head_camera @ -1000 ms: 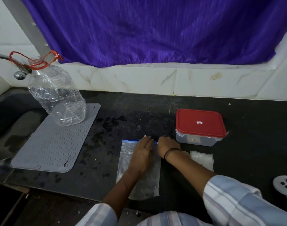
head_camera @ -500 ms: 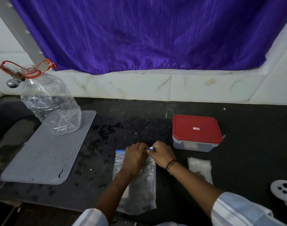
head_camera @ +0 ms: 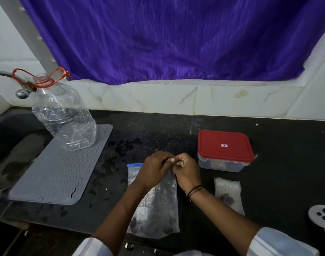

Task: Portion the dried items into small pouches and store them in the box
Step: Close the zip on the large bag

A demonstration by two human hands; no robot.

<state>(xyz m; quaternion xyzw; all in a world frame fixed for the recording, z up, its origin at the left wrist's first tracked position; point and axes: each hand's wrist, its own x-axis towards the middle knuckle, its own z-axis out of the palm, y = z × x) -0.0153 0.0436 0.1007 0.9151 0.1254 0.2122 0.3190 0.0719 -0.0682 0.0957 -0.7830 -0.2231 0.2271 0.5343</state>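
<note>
Right now both hands meet at the far, top edge of 1 large clear zip bag (head_camera: 154,206) lying flat on the black counter (head_camera: 279,163). The left hand (head_camera: 154,172) has its fingers curled and pinching the bag's mouth near the blue strip, and the right hand (head_camera: 187,172) pinches the same edge just beside it, fingertips of the 2 hands touching. Dark dried items (head_camera: 148,218) show through the bag, gathered mostly toward its near end.

To the right of the bag lies 1 small clear pouch (head_camera: 228,191), flat on the counter, with a little cluster of dark pieces in its near half. Just beyond that pouch stands 1 box (head_camera: 224,163) with a red lid (head_camera: 224,145) on it; what it holds cannot be told through the cloudy wall.

On the far left, 1 crumpled clear bottle (head_camera: 64,117) with a red neck ring stands on 1 grey ridged mat (head_camera: 58,172), looking hollow.
</note>
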